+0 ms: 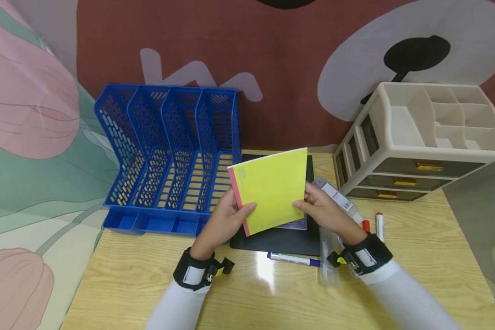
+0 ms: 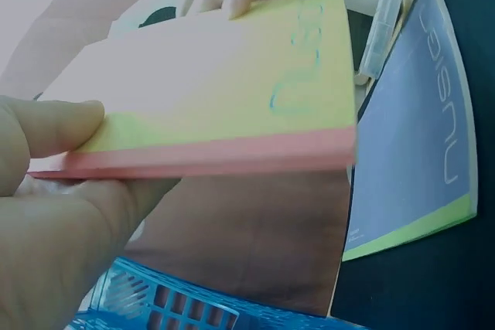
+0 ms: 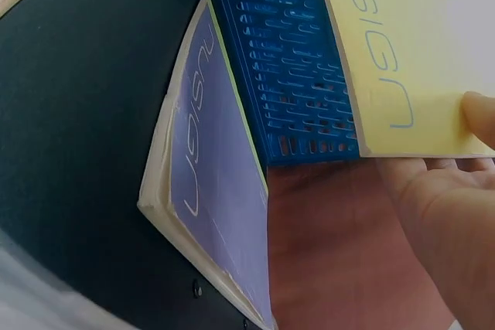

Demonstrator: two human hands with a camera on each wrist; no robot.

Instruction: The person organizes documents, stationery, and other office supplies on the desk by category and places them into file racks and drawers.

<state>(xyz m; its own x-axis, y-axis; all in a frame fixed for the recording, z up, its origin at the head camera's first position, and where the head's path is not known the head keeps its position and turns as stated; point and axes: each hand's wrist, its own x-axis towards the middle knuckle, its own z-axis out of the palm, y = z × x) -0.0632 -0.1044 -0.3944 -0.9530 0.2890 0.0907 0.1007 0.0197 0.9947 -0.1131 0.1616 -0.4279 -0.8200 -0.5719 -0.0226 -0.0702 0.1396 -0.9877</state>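
Note:
A yellow notebook (image 1: 272, 188) with a pink spine is held up over the table, its cover facing up. My left hand (image 1: 224, 222) grips its spine side, thumb on the cover and fingers underneath. At the opposite edge my right hand (image 1: 327, 211) pinches it the same way. Below lies a purple notebook (image 3: 216, 152) with a green spine, mostly hidden by the yellow one in the head view. It rests on a flat black board (image 1: 280, 242). The left wrist view shows the purple notebook (image 2: 414, 129) to the right of the yellow one.
A blue slotted file rack (image 1: 169, 151) stands at the back left. On the right is a white drawer organizer (image 1: 412, 137). A marker (image 1: 293, 259) lies before the board; a clear plastic case (image 1: 328, 261) and red-capped markers (image 1: 379, 227) lie around my right wrist.

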